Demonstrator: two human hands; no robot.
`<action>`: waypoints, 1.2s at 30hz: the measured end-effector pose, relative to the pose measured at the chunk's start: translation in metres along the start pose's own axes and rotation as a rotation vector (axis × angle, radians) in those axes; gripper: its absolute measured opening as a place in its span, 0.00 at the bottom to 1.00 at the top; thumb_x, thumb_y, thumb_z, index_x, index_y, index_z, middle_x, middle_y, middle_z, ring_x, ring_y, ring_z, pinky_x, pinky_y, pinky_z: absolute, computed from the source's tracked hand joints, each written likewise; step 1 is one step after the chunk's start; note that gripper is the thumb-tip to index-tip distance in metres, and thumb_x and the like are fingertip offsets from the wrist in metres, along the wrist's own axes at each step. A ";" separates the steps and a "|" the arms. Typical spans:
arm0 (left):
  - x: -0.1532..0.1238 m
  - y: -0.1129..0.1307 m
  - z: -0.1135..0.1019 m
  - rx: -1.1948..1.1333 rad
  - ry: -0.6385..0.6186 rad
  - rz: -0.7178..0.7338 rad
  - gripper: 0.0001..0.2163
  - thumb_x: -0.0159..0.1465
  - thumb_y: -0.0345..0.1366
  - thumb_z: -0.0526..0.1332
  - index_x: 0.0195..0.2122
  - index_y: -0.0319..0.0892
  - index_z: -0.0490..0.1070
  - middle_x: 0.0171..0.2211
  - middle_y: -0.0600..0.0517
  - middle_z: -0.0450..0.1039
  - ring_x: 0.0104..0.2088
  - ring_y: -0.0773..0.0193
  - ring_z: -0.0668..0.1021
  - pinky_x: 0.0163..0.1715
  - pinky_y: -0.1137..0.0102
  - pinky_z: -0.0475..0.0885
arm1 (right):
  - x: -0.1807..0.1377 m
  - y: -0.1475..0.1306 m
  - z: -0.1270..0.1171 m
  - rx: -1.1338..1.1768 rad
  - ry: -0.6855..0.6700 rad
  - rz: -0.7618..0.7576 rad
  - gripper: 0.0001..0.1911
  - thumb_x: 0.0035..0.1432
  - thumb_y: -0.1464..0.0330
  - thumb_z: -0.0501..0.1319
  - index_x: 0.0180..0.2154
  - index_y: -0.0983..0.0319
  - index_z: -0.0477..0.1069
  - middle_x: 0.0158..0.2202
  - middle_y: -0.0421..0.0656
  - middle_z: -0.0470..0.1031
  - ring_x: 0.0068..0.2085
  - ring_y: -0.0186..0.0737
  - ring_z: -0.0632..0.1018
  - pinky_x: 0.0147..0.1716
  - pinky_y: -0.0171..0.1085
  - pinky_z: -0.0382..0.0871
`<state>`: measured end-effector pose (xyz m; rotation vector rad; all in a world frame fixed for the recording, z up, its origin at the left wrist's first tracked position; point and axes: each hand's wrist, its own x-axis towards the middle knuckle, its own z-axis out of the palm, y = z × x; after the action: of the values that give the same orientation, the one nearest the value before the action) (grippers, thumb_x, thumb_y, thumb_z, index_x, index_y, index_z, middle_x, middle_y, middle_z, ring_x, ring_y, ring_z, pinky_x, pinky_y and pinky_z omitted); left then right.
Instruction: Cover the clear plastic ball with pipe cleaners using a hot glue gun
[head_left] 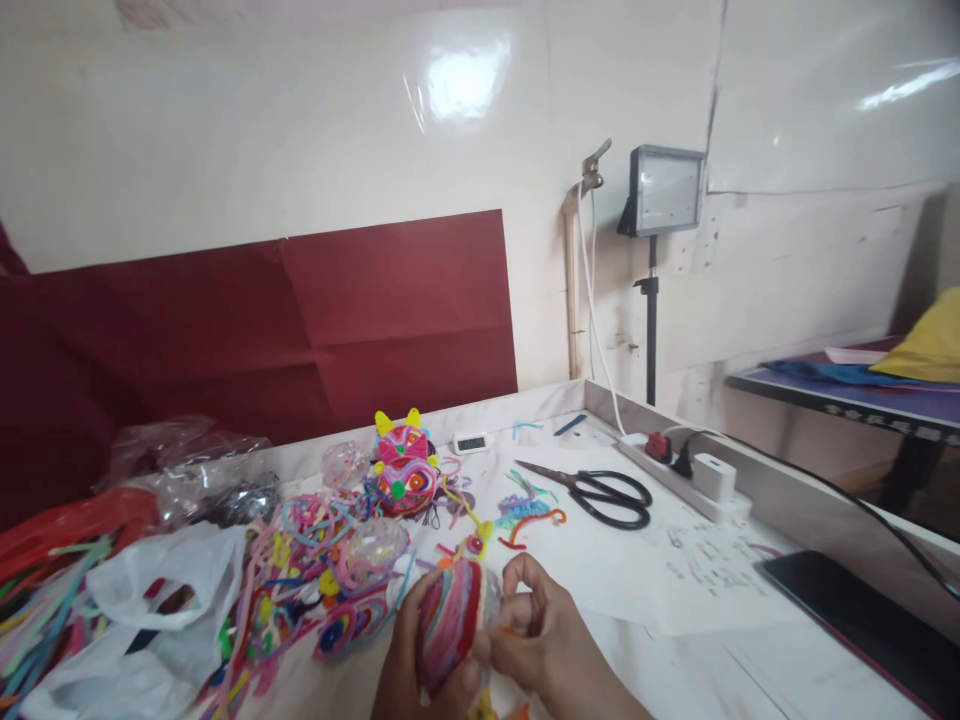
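**Glossy white walls, one big maroon sheet**

The wall (300, 120) is shiny white, covered in some plastic film that throws back glare from the room light. A big creased maroon paper sheet (285, 330) is stuck low on it, right behind the white table (750, 660). In the corner a thin pipe (572, 290) runs up to a metal tap (594, 165), and just beside it a small LED panel light (665, 190) sits on a black stand (652, 330). Over on the right there's a second table (847, 395), dark-edged, with blue and yellow cloth piled on top.
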<state>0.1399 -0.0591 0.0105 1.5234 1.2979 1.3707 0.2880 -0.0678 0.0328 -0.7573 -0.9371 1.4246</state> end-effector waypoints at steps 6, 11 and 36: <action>-0.002 -0.007 -0.004 0.000 -0.002 0.019 0.30 0.52 0.46 0.68 0.55 0.41 0.67 0.56 0.42 0.72 0.59 0.45 0.72 0.49 0.64 0.75 | -0.001 0.006 -0.003 -0.013 -0.023 -0.001 0.30 0.37 0.67 0.77 0.30 0.57 0.55 0.14 0.27 0.68 0.14 0.22 0.56 0.15 0.25 0.48; -0.002 -0.004 -0.003 0.054 0.024 0.077 0.27 0.52 0.46 0.67 0.52 0.42 0.69 0.53 0.42 0.74 0.56 0.44 0.74 0.51 0.59 0.74 | -0.002 0.006 -0.001 -0.018 0.027 0.023 0.30 0.35 0.66 0.77 0.30 0.57 0.55 0.14 0.31 0.72 0.13 0.23 0.61 0.14 0.24 0.50; 0.001 -0.003 -0.018 0.156 -0.191 0.088 0.28 0.52 0.39 0.62 0.55 0.41 0.64 0.53 0.41 0.72 0.54 0.46 0.75 0.52 0.56 0.72 | -0.007 -0.015 -0.002 -0.082 -0.109 0.174 0.21 0.38 0.73 0.64 0.34 0.57 0.57 0.15 0.28 0.72 0.13 0.24 0.63 0.14 0.25 0.52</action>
<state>0.1213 -0.0591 0.0117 1.7889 1.2544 1.1664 0.2973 -0.0746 0.0441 -0.8458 -1.0387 1.6002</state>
